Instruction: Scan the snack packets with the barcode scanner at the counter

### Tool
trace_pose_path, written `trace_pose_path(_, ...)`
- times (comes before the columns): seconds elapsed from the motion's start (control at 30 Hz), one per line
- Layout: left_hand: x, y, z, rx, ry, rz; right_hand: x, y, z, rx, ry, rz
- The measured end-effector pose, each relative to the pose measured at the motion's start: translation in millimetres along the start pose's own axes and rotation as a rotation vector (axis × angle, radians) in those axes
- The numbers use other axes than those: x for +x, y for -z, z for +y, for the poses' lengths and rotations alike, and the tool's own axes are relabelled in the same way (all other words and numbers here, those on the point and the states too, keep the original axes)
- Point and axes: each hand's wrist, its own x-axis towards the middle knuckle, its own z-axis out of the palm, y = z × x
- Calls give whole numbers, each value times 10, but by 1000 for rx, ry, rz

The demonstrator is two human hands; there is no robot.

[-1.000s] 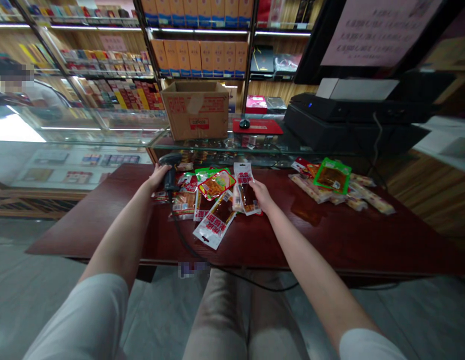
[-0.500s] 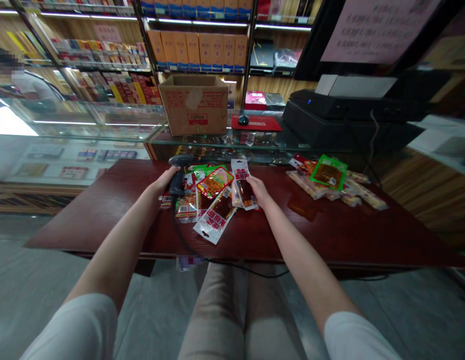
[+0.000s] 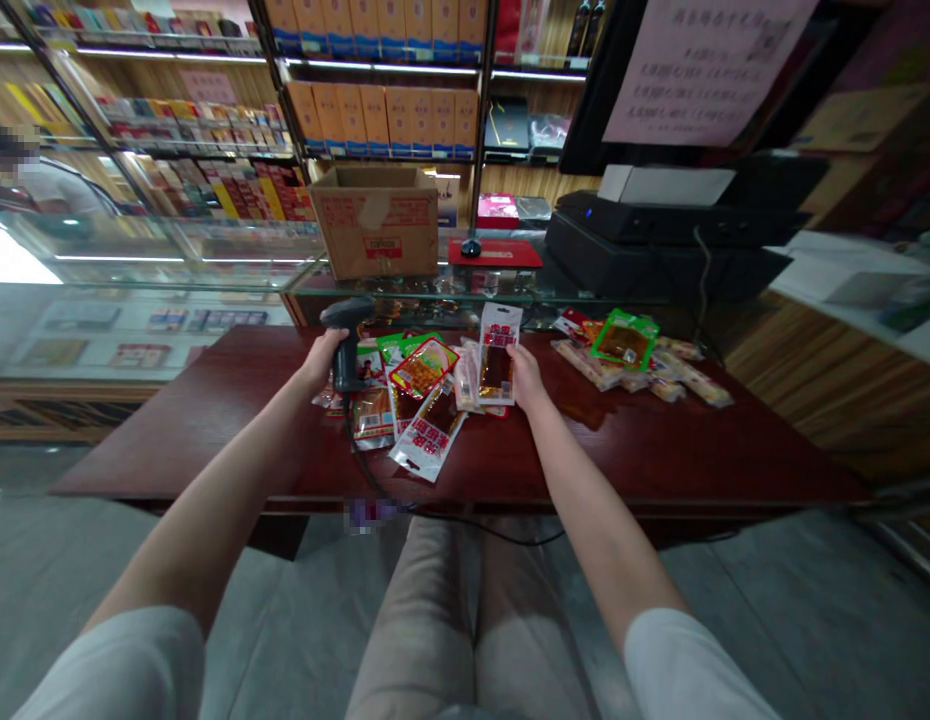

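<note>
A black corded barcode scanner is gripped upright in my left hand, its head pointing to the right. My right hand is closed on the right edge of a white snack packet with red lettering and a dark window. Between the hands lies a heap of snack packets. A red-edged packet rests on top, and a second white packet slants toward me below it. Pale wrapped sticks are just left of the held packet.
To the right, a second pile of wrapped sticks carries a green packet. Behind the dark red table stand a glass counter, an open cardboard box and black equipment. The scanner's cord hangs past the front edge. Someone stands far left.
The held packet has turned from tilted to nearly upright and lifted slightly. The scanner stays in my left hand, raised a little. The whole view has shifted somewhat.
</note>
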Motion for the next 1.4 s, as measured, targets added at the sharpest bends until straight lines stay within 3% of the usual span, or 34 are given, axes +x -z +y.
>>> trace_pose_path(0.1, -149, -21, 250, -139, 11, -90, 53, 94, -83, 53, 71, 56)
trace_pose_path(0.17, -296, -134, 423, -212, -18, -196, 100, 147, -117, 110, 124, 56)
trace_pose_path(0.33, -689, -725, 679, -187, -74, -418, 212, 299, -162, 263, 238, 56)
trace_pose_path(0.53, -933, -1545, 488, -82, 41, -630, 285, 506, -236, 391, 244, 201)
trace_pose_path(0.7, -989, -1930, 229, -43, 129, -694, 309, 573, -234, 398, 256, 261)
trace_pose_path(1.0, -995, -2033, -1, 17, 150, -734, 364, 555, -192, 246, 266, 280)
trace_pose_path(1.23, -1123, -1952, 77, 29, 147, -748, 249, 451, -263, 121, 283, 273)
trace_pose_path(1.3, -1172, -1860, 121, 33, 136, -738, 223, 502, -384, -48, 289, 298)
trace_pose_path(1.4, -1177, -1665, 142, 23, 112, -676, 257, 771, -741, -508, 339, 353)
